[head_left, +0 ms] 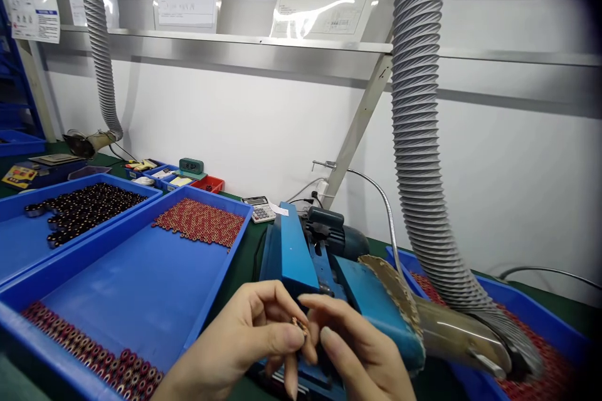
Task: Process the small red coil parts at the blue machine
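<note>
Pinching a small copper-coloured part [300, 324] between thumb and fingers, the left hand [247, 332] held it in front of a blue motor-driven machine [294, 244]. The right hand [364, 348] curved just beside it; whether it gripped anything, I could not tell. Red ring-shaped parts [202, 222] lay in the blue tray [141, 282] to the left

My left hand [256, 332] and right hand [361, 346] are both bare, with slender fingers [345, 314] narrowing gently toward rounded tips. The right thumbnail [326, 333] shows a smooth, oval outline; my left wrist [185, 376] is likewise uncovered.
</note>
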`<state>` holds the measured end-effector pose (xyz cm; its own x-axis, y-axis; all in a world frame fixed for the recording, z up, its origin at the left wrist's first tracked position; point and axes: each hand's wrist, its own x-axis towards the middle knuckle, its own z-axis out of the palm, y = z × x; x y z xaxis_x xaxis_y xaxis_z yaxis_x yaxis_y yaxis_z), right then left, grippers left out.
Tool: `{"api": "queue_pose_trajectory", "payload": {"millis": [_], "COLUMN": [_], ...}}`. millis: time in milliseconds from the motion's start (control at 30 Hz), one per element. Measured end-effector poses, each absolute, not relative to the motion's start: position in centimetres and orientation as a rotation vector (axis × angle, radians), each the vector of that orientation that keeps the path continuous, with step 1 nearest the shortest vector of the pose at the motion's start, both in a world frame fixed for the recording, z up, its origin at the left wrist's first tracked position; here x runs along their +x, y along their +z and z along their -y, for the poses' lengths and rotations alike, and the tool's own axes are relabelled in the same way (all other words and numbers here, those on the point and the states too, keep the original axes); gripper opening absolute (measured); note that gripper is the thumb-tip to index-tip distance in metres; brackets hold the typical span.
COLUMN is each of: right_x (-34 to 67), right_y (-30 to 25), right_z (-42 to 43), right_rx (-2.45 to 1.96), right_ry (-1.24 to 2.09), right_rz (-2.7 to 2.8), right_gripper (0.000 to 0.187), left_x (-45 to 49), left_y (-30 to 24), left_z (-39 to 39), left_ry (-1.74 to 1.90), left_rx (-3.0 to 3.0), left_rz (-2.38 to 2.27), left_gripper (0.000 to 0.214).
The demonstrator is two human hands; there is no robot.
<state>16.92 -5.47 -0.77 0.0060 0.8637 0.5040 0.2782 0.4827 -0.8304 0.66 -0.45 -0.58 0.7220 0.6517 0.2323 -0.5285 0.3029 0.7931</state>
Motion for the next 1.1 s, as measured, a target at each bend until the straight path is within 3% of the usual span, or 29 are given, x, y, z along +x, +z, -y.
{"api": "queue_pose_trajectory", "payload": {"millis": [467,533,733,900,1000,1100], "right_x": [12.2,12.1,11.8,12.0,12.2,12.1], "right_y": [0.2,0.2,-0.4,-1.4,-1.8,-1.7], "right_z": [5.0,5.0,5.0,5.2,5.2,5.0], "right_rx": [-0.584,-0.621,-0.847,-0.845,-0.862,-0.863], "right_ry": [1.238,1.155,0.438,0.208,0.037,-0.024], "right_rz": [0.85,0.856,0.998,1.021,1.159,1.213], "right_gripper": [0.027,0.028,0.028,0.008,0.026,0.033], "left_x": [0.8,0.6,0.3,0.3,0.3,0.1], "left_y": [-0.3,-0.2,0.0,0.7,1.0,1.0], "left_z": [0.5,0.5,0.8,1.7,2.0,2.1], "left_ry": [0.816,0.834,1.076,1.318,1.433,1.494], "left_rx": [1.007,1.046,1.399,1.671,1.748,1.779], "left_rz": [-0.209,-0.275,-0.544,-0.788,-0.796,-0.771], "left_gripper": [0.039,0.038,0.024,0.014,0.015,0.016]}}
